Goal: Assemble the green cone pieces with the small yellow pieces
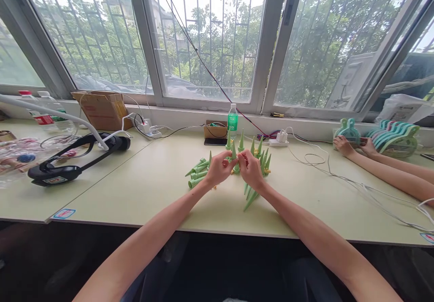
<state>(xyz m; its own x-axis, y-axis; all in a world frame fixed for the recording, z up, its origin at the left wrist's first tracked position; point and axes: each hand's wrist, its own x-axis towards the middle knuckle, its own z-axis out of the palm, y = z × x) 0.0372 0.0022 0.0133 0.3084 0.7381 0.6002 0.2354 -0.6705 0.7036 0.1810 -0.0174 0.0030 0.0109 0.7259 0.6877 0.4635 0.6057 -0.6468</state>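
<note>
Over the table's middle, my left hand (219,170) is closed around the base of a pointed light-green plastic cone (233,150), its tip upward. My right hand (251,170) is beside it, thumb and fingertips pinched together close to the cone. What sits in that pinch is too small to make out. Several more green cones (241,140) stand upright behind my hands. Others (251,200) lie under and right of my right hand, some with small yellow parts (267,172). Left of my left hand lie several hollow green tapered tubes (195,183).
A green-labelled bottle (232,120), a small cardboard box (216,130) and a dark phone (215,142) stand behind. A black headset (77,159) lies left. White cables (342,177) cross the right side, where another person's hands (344,146) hold pale-green items.
</note>
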